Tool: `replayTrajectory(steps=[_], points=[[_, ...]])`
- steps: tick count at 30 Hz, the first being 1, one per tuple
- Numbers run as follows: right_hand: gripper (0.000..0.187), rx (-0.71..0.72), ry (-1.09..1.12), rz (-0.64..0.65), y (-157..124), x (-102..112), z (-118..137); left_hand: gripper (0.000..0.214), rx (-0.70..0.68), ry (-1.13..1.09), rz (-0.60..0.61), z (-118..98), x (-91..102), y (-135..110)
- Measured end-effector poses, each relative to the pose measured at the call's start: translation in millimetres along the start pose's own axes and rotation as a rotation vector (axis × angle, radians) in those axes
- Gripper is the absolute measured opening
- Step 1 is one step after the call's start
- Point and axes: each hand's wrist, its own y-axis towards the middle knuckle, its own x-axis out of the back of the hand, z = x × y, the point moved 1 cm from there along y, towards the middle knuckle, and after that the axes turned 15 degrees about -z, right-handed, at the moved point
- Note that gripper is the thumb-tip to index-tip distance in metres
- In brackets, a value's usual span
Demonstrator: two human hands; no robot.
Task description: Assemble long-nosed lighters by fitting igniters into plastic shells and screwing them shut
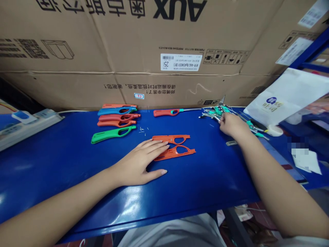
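My left hand [145,161] lies flat with its fingers stretched over the handle ends of two orange lighter casing halves [174,156], side by side on the blue table. At the back right, my right hand [231,125] has its fingers closed at the edge of a pile of metal lighter parts with teal pieces [214,111]; what they pinch is too small to make out. Between the hands, farther back, lies a red gas lighter [166,112] with a teal collar and a metal rod. Several small screws [142,130] are scattered beyond my left hand.
Several coloured lighter casings, including a green one [113,134], lie at the back left near a white power strip [28,127]. A large cardboard box [128,58] walls off the back. A white bag [288,97] and paper scraps [307,161] are on the right.
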Motion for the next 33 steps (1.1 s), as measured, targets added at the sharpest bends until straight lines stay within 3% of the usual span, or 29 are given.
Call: replayTrajectory(steps=[6, 11, 15, 20, 24, 28, 33], points=[[0.014, 0.046, 0.160, -0.105, -4, 15, 7, 0.071, 0.022, 0.018, 0.023, 2, -1.9, -2], [0.007, 0.107, 0.480, -0.096, -13, 19, 20, 0.049, -0.031, -0.013, -0.089, 0, -1.9, 1], [0.015, 0.181, 0.718, 0.070, -26, 18, 35, 0.035, -0.047, -0.050, -0.109, -1, -1.4, 2], [0.024, 0.237, 0.950, 0.320, -46, 21, 54, 0.037, -0.015, -0.006, -0.061, 0, 4.6, 1], [0.024, 0.300, 1.069, 0.465, -61, 26, 68, 0.039, 0.026, 0.048, -0.093, -1, 9.5, 1], [0.025, 0.341, 1.128, 0.552, -70, 29, 73, 0.035, 0.076, 0.055, -0.157, -2, 9.4, 2], [0.030, 0.423, 1.184, 0.652, -75, 29, 72, 0.026, 0.206, 0.002, -0.346, -1, 3.9, 1]])
